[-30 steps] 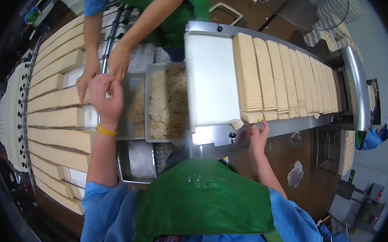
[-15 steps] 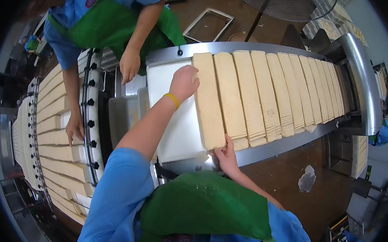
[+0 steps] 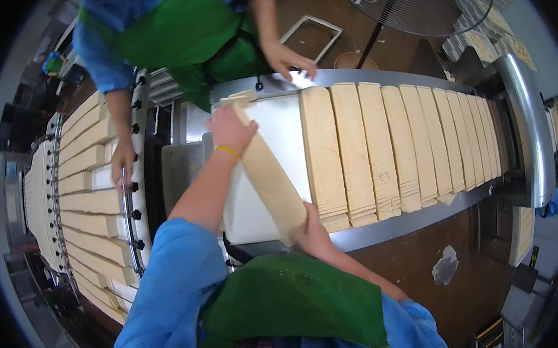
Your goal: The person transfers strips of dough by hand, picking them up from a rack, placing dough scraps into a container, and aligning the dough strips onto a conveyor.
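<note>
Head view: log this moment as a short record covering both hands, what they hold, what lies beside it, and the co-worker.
Left hand: grips the far end of a pale slab
Right hand: holds its near end
Slab position: slanted over the white surface; contact with it unclear
Beside: row of slabs, to picture right
Co-worker: one hand by the metal rim, other hand near slabs at picture left

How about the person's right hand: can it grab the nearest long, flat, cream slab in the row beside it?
Probably not without letting go: the right hand is close to that row slab, but it and the left hand hold another long cream slab.
</note>
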Available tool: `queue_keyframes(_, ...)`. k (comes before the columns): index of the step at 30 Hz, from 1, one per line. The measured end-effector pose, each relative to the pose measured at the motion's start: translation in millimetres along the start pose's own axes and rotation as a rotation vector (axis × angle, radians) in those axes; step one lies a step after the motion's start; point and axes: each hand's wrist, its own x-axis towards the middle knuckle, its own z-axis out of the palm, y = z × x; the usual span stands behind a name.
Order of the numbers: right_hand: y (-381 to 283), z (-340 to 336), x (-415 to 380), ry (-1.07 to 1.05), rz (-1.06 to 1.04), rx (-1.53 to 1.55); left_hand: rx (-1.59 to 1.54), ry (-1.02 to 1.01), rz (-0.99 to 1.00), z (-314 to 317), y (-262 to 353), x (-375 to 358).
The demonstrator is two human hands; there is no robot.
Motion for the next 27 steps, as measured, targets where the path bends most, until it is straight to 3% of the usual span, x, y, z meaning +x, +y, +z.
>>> queue_keyframes(2, -11, -1, 16, -0.013, -0.001, -0.118, -0.042, -0.167, -0.264, -29, -43, -9)
queue_keyframes(6, -22, 12, 28, 0.004, -0.032, -0.504, -0.336, -0.13, -0.265, -41, -138, -55)
queue_keyframes(8, -27, 17, 26, 0.032, -0.048, -0.517, -0.559, -0.126, -0.251, -23, -174, -83)
queue_keyframes(10, -19, 23, 29, 0.081, -0.125, -0.564, -0.685, -0.026, -0.331, -8, -190, -114)
queue_keyframes(12, 0, 22, 37, 0.106, -0.389, -0.556, -0.739, 0.036, -0.387, -17, -192, -144)
queue_keyframes(14, -13, 31, 32, 0.103, -0.501, -0.618, -0.736, 0.167, -0.408, -24, -205, -166)
queue_keyframes(16, -38, 53, 24, 0.09, -0.497, -0.632, -0.712, 0.275, -0.414, -52, -227, -184)
queue_keyframes(19, -67, 102, 11, -0.02, -0.648, -0.579, -0.607, 0.461, -0.474, -100, -286, -214)
queue_keyframes(24, -68, 208, -16, -0.444, -0.457, 0.07, -0.613, 0.683, -0.621, -123, -422, -284)
queue_keyframes(27, -73, 264, -45, -0.577, -0.503, -0.077, -0.673, 0.733, -0.757, -122, -497, -348)
